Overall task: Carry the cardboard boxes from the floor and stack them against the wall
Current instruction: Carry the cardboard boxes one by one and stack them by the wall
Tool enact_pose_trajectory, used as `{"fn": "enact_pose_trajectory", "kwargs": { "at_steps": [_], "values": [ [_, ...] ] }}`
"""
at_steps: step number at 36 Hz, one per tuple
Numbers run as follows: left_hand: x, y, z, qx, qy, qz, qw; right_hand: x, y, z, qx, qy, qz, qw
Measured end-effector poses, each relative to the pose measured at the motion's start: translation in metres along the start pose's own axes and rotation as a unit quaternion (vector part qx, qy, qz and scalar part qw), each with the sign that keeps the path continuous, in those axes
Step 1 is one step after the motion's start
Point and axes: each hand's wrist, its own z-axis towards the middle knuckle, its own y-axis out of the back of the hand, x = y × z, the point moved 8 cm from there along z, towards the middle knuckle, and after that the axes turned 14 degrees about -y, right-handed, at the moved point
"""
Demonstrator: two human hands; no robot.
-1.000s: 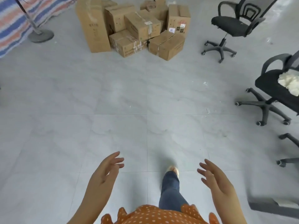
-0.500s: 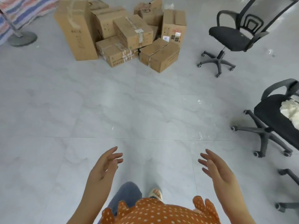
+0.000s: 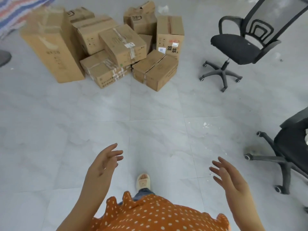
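Head view. Hands raised over grey tiled floor (image 3: 50,130), near edge of frame, both holding nothing. Left hand (image 3: 102,164): fingers straight, spread apart, palm turned inward, small ring visible on one finger. Right hand (image 3: 228,175): fingers straight, apart, palm turned inward toward left hand. Well apart from each other, touching nothing.

Cardboard boxes (image 3: 116,47) clustered on floor at far left-centre, well apart from hands. Tall box (image 3: 53,49) upright at left of pile, blurred. Taped box (image 3: 123,45) tilted on top of low box (image 3: 105,70), shipping label on its upper face. Front box (image 3: 155,70) on floor at near right of pile, just beside low box. Upright box (image 3: 170,34) with printed labels behind front box. More boxes further back, partly hidden.

Black office chair (image 3: 236,47) far right, mesh back, on castors, near pile but apart from it. Second chair (image 3: 290,154) at right edge, partly cut off. Striped tarp (image 3: 15,10) far left corner. Beige slipper (image 3: 143,181) on floor between hands, jeans leg above it. Orange dotted top (image 3: 158,214) at near edge.
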Motion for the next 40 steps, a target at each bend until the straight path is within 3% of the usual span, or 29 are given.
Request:
{"fn": "enact_pose_trajectory", "kwargs": {
  "at_steps": [15, 24, 28, 32, 40],
  "values": [
    [-0.013, -0.105, 0.25, 0.083, 0.015, 0.062, 0.994, 0.11, -0.041, 0.204, -0.025, -0.051, 0.0, 0.998],
    [-0.05, -0.211, 0.388, 0.004, 0.022, 0.007, 1.0, 0.233, -0.015, 0.38, 0.016, -0.008, -0.026, 1.0],
    [-0.071, -0.257, 0.444, 0.004, 0.016, 0.009, 1.0, 0.286, -0.004, 0.452, 0.037, 0.003, -0.037, 0.999],
    [-0.072, -0.28, 0.488, -0.01, 0.041, -0.022, 0.999, 0.319, -0.006, 0.509, 0.054, 0.012, -0.054, 0.997],
    [-0.085, -0.305, 0.599, -0.083, 0.051, 0.02, 0.995, 0.383, -0.041, 0.641, 0.078, -0.01, -0.056, 0.995]
  ]
}}
